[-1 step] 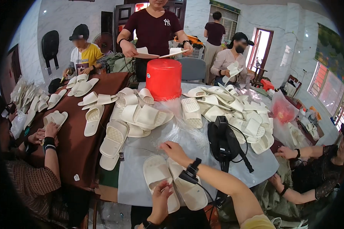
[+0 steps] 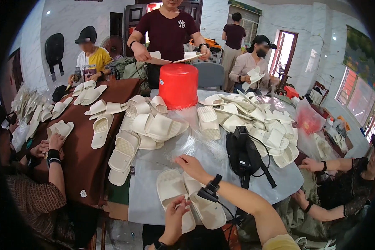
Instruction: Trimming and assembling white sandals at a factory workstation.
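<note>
A pair of cream slippers lies in front of me at the table's near edge, a left slipper (image 2: 171, 189) and a right slipper (image 2: 210, 210). Over the left one's near part hovers my left hand (image 2: 176, 212), its fingers curled together; anything between the fingertips is too small to make out. My right hand (image 2: 191, 165) reaches across above the slippers' far ends, fingertips pinched at the near edge of a bunch of thin clear plastic strands (image 2: 202, 139). Whatever sits in that pinch cannot be seen. A black band with a cable is on my right wrist.
Cream slippers (image 2: 158, 125) lie left of the strands, a larger heap (image 2: 254, 114) right. A red bucket (image 2: 178, 85) stands upside down behind. The black bag (image 2: 243, 154) with straps lies right of my hand. Co-workers surround the grey-covered table (image 2: 143, 200) and a brown one (image 2: 81, 166).
My right hand has shifted very slightly to the right. The fingers of my left hand have moved a little. The slippers lie as before.
</note>
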Demonstrator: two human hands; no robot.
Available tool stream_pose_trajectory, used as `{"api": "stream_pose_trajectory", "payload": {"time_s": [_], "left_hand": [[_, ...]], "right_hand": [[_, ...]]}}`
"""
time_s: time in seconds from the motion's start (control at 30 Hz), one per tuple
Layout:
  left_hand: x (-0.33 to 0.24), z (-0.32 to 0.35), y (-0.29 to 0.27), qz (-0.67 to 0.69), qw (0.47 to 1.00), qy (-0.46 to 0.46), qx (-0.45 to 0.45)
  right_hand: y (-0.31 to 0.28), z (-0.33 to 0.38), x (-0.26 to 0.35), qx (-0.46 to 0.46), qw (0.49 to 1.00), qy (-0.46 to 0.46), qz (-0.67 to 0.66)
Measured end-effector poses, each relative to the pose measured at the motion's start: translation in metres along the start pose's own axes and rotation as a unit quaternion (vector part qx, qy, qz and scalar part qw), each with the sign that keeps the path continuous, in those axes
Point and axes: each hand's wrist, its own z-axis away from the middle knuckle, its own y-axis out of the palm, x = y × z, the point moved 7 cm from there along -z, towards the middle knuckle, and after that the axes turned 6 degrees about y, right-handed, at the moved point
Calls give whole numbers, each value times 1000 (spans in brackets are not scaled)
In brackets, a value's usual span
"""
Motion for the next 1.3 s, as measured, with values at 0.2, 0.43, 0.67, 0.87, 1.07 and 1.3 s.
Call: {"api": "stream_pose_trajectory", "payload": {"time_s": [0.2,0.43,0.67,0.87,1.07,1.3], "left_hand": [[-68,-84,30,-438,778,449,-17],[-18,-126,29,-388,887,244,50],[-7,-152,17,-218,969,60,100],[-3,-144,17,-195,973,123,20],[-16,-137,19,-214,960,180,15],[-11,-138,13,-181,969,166,24]], "right_hand": [[-3,36,12,16,989,-43,-140],[-11,32,-25,-33,961,43,-271],[-10,33,-47,-54,957,63,-278],[-12,46,-25,-116,959,37,-256],[-10,45,-35,-114,957,11,-266],[-14,47,-29,-122,981,-21,-152]]}}
